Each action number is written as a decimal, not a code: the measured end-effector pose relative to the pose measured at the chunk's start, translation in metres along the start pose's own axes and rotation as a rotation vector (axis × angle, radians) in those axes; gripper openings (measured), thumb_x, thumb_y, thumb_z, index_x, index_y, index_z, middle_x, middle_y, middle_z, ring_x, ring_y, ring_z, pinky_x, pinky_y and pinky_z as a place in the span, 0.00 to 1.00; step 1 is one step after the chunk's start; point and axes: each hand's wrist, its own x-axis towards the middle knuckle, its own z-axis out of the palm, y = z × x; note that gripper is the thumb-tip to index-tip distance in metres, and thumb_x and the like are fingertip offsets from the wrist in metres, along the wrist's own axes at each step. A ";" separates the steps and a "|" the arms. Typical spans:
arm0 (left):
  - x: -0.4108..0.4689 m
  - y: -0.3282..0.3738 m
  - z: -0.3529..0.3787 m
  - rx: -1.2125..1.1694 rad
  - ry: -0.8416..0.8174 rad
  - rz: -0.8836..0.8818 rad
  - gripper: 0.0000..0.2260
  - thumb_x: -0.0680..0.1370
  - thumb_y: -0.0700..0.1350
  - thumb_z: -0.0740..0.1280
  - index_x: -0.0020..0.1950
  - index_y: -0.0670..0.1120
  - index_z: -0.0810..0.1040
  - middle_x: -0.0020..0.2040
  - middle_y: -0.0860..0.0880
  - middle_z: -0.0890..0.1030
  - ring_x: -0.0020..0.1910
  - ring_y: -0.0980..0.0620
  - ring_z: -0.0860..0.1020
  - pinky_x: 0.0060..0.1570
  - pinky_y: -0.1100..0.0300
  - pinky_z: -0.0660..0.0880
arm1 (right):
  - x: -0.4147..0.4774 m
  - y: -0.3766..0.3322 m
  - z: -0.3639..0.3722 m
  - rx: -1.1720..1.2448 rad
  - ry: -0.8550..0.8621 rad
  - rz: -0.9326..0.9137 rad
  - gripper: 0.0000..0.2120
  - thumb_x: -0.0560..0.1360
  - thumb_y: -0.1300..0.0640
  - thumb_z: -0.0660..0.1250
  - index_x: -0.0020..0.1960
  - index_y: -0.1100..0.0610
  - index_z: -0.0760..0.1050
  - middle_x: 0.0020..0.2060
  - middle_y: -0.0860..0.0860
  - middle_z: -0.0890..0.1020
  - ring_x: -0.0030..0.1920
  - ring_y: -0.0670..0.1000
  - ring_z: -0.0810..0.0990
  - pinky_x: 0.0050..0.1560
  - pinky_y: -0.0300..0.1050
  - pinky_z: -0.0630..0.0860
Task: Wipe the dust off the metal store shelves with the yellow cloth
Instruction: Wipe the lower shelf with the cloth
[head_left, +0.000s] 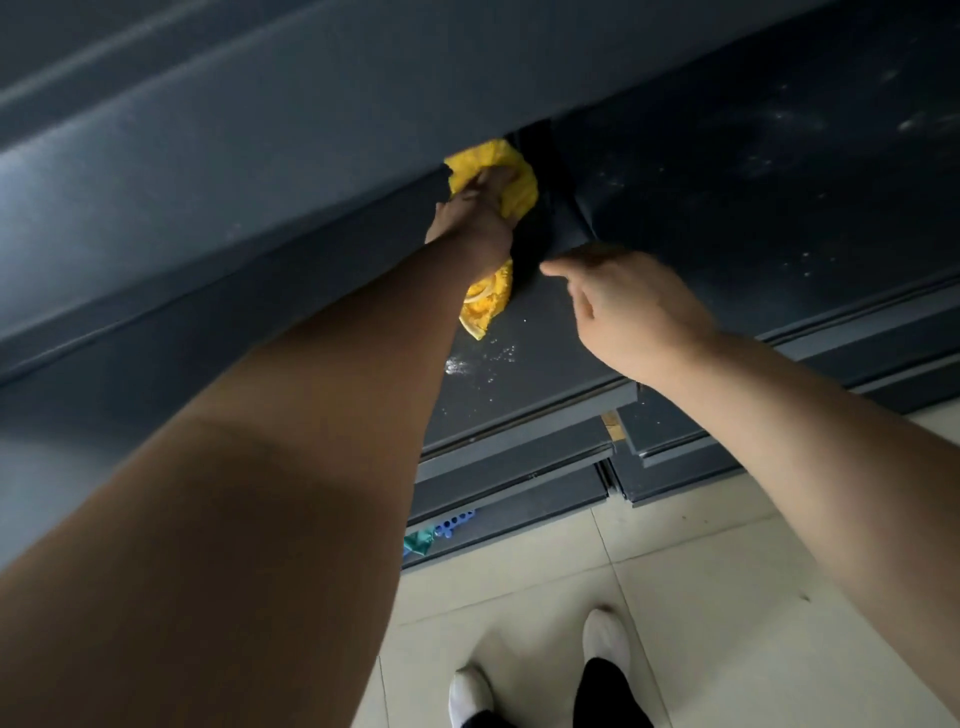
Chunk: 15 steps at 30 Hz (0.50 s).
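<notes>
**Yellow cloth pressed onto dark metal shelf at centre of frame**

The yellow cloth (491, 301) is seen at the centre of the frame, lying on a dark metal shelf (540, 384) just below the front edge of the upper shelf (208, 171). It is pressed down by the left hand (475, 218), whose arm is stretched in from the lower left. The fingers (496, 179) are laid close together on the cloth, and their tips are partly hidden under the upper shelf. Bunched cloth is shown both above the fingers and below the wrist.

The right hand (634, 312) is held right of centre, near the cloth but apart from it. Nothing is gripped by it; the fingers are loosely curled and one is pointed left. Whether the shelf is touched by it cannot be told.

White dust specks (460, 365) are scattered on the shelf just below the cloth. Lower shelves (509, 499), a blue and green item (451, 522), a tiled floor (701, 597) and white shoes (605, 644) are visible along the bottom.
</notes>
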 end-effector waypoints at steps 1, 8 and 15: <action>-0.004 0.003 0.002 -0.014 -0.002 0.006 0.23 0.80 0.48 0.60 0.74 0.57 0.60 0.75 0.49 0.64 0.71 0.43 0.65 0.71 0.49 0.60 | -0.003 0.002 -0.003 -0.020 0.034 0.029 0.21 0.77 0.66 0.57 0.68 0.54 0.72 0.61 0.55 0.79 0.56 0.57 0.80 0.52 0.49 0.78; -0.047 0.018 0.018 -0.063 0.049 0.044 0.26 0.78 0.39 0.60 0.75 0.54 0.59 0.75 0.48 0.62 0.74 0.43 0.58 0.73 0.48 0.53 | -0.018 0.007 -0.007 -0.111 0.044 0.171 0.21 0.75 0.63 0.59 0.65 0.49 0.72 0.59 0.53 0.79 0.58 0.58 0.77 0.50 0.51 0.77; -0.097 -0.014 0.014 -0.007 0.081 0.087 0.28 0.77 0.36 0.59 0.75 0.53 0.59 0.74 0.48 0.63 0.74 0.47 0.60 0.75 0.49 0.47 | -0.037 -0.027 0.014 -0.095 0.014 0.095 0.21 0.75 0.64 0.60 0.65 0.51 0.73 0.62 0.51 0.77 0.61 0.56 0.75 0.55 0.51 0.74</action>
